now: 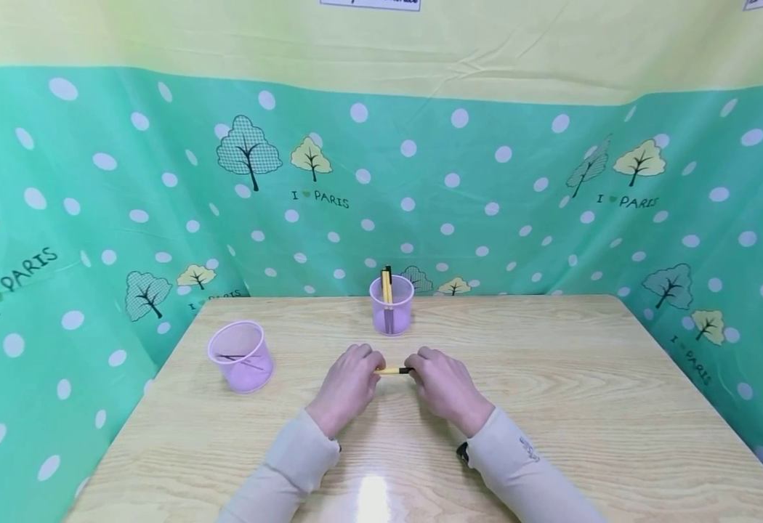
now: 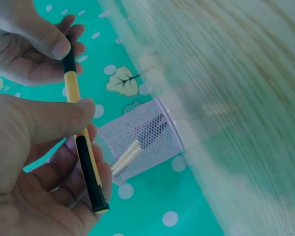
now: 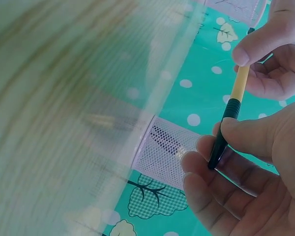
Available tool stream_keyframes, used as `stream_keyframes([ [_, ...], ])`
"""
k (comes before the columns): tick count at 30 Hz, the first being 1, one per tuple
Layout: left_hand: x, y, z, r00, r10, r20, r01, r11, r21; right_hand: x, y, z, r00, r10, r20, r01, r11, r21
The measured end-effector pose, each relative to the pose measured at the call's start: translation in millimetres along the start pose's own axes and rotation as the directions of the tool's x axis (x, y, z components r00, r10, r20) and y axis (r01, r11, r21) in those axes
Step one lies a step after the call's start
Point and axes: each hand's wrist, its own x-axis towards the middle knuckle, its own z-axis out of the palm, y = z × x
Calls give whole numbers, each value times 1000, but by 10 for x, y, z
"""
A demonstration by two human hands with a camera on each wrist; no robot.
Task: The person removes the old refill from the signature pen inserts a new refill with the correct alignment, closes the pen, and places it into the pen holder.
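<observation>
Between both hands, just above the table, a yellow and black pen (image 1: 391, 371) lies level. My left hand (image 1: 352, 385) pinches its yellow barrel, the thumb (image 2: 64, 118) across it and the fingers behind. The black clip end of the pen (image 2: 91, 172) runs along those fingers. At the other end my right hand (image 1: 445, 385) holds the black grip section (image 3: 231, 110) between thumb and fingers, and the dark tip lies against its fingertips (image 3: 196, 162). Beyond the hands stands a lilac mesh cup (image 1: 392, 319) with yellow and black pens (image 1: 386, 287) upright in it.
A second lilac mesh cup (image 1: 244, 367), with thin dark sticks inside, leans slightly at the left of the wooden table (image 1: 584, 392). Behind the table's back edge hangs a green dotted curtain (image 1: 486, 196) with printed trees, which also borders both sides.
</observation>
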Motion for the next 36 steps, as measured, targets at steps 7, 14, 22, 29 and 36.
stream_keyframes([
  [7,-3,8,-3,1000,5,6,-5,1000,13,-7,-8,11,1000,-12,-2,12,1000,-4],
  [14,-6,3,-8,1000,2,17,-2,1000,6,2,-22,12,1000,-12,7,12,1000,9],
  [22,-14,10,-29,1000,-5,21,5,1000,8,10,-29,17,1000,-22,6,22,999,24],
  [29,-22,22,-36,999,-20,38,20,1000,7,-2,-34,23,999,-45,-16,46,998,34],
  [36,-26,28,-40,999,-19,45,18,1000,22,-8,-31,43,998,-50,-26,51,998,28],
])
